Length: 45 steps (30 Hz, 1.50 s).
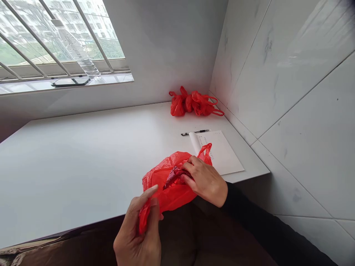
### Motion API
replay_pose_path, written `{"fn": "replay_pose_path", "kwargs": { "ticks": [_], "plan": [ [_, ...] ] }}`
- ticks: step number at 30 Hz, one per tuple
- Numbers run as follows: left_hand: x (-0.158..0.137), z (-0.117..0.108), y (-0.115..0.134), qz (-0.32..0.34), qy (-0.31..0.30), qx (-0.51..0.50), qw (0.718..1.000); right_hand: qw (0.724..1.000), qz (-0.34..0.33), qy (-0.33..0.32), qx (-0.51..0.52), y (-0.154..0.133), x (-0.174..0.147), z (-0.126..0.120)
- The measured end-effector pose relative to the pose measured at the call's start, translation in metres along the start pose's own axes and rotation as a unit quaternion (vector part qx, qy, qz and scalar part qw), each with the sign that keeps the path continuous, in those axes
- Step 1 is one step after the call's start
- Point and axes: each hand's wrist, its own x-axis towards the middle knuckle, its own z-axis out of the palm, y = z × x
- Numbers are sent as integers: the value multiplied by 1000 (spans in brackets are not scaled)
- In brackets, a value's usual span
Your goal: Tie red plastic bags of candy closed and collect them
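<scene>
A red plastic bag (pixel 177 197) lies over the front edge of the white table, its mouth spread wide. My left hand (pixel 141 225) is closed on the near left part of the bag, pinching the thin plastic between thumb and fingers. Inside the mouth shows a shiny dark red and pink packet (pixel 173 177) with printing on it. My right hand (pixel 203 177) reaches into the bag from the right, its fingers curled at the packet. Those fingertips are partly hidden, but they appear to grip the packet's edge. One bag handle sticks up beyond my right hand.
A paper pad (pixel 226 153) with writing and a black pen (pixel 195 132) lie on the white table (pixel 83 159). Knotted red bags (pixel 194 103) sit at the back, near the tiled wall. On the windowsill are a clear water bottle (pixel 79 51) and a phone (pixel 70 81).
</scene>
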Motion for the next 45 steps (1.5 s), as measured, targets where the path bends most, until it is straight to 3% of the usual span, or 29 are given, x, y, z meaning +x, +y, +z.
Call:
{"fn": "replay_pose_path", "kwargs": {
  "ticks": [4,6,12,17,19,23,26,31,40,45],
  "plan": [
    [1,-1,2,-18,-10,-1,1000,991,-7,21,131,2,-3,-5],
    [0,-1,6,-36,-5,-4,999,989,-8,15,150,3,-3,-5],
    [0,1,15,-47,20,-11,999,996,0,11,86,0,-2,2],
    [-1,1,15,-44,42,-6,998,994,-32,101,-30,-7,0,5],
    [-1,2,15,-42,45,-7,998,995,-40,72,-56,-9,1,5],
    [0,2,13,-25,51,-9,998,994,-63,-50,-79,-7,0,8],
    [0,4,12,-5,53,-7,999,989,-82,-77,-96,-4,1,16],
    [-3,3,9,3,57,7,998,988,-91,-80,-99,-3,4,25],
    [-3,3,8,-20,95,6,995,997,-60,-24,-40,-6,-4,13],
    [-1,4,11,15,59,-49,997,998,-48,9,38,-6,-2,17]
  ]
}}
